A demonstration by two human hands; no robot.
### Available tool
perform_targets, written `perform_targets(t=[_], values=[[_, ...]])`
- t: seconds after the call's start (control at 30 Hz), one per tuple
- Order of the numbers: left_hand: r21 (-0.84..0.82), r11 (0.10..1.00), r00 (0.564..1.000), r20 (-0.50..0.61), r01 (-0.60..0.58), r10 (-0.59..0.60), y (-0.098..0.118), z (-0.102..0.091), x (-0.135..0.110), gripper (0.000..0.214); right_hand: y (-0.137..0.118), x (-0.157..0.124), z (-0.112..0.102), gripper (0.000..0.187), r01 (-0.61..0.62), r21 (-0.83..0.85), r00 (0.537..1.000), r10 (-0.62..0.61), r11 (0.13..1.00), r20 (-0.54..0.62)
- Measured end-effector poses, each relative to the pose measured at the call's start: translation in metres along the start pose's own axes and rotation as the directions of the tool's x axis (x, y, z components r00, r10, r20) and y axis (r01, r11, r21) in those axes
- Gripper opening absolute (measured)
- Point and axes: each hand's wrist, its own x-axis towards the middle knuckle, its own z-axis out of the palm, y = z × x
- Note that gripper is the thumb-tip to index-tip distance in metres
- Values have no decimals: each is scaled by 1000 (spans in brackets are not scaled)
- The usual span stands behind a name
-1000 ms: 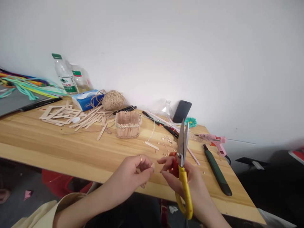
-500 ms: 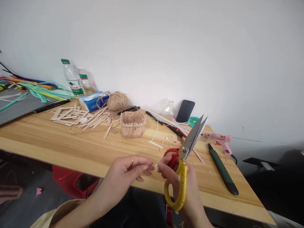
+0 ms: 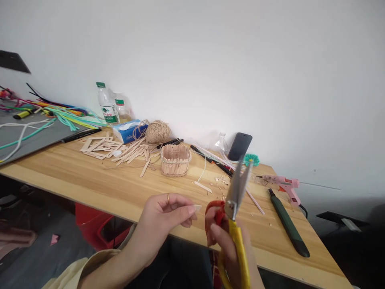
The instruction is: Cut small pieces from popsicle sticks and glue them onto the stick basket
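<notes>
Between thumb and fingertips, my left hand (image 3: 164,218) pinches a short pale piece of craft stick (image 3: 197,208). My right hand (image 3: 224,241) is closed round the scissors (image 3: 240,192), which have one red and one yellow handle. Their blades point up and away, slightly apart, and are blurred. The two hands are close together above the front edge of the wooden table. Beyond them stands a small basket of craft sticks (image 3: 176,167) with a beaded trim. A craft stick with a beaded string (image 3: 203,187) lies right of it, beside small wood scraps (image 3: 221,180).
Loose craft sticks (image 3: 132,152), a twine ball (image 3: 158,132), a blue tissue pack (image 3: 129,130) and bottles (image 3: 106,104) sit at the back left. On the right are a phone (image 3: 240,146), a pink glue gun (image 3: 285,184) and a dark green cutter (image 3: 287,222).
The small stick piece has passed from my right fingertips to my left ones. My right hand has moved away slightly with the scissors. The whole view has shifted.
</notes>
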Motion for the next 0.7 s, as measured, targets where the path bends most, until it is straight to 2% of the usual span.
perform_targets(t=[0.07, 0.13, 0.3, 0.53, 0.7], values=[[-29, 1000, 1000, 2, -3, 3, 2, 3, -1, 4, 13, -6, -5, 42, -54, 40, 984, 46, 998, 173], [-45, 999, 1000, 6, -17, 18, 3, 7, -1, 5, 22, -12, -7, 49, -73, 30, 968, 63, 997, 241], [-42, 996, 997, -5, -73, 72, 4, 14, 0, 10, 18, -22, 2, 47, -8, -9, 980, 9, 1000, 200], [-17, 998, 997, -51, -60, 59, 2, 16, -4, 12, 9, -23, 14, 55, -119, 20, 981, 114, 993, 156], [-23, 996, 995, -33, -90, 89, -1, 18, -5, 15, 4, -21, 15, 64, -90, 9, 984, 87, 996, 154]])
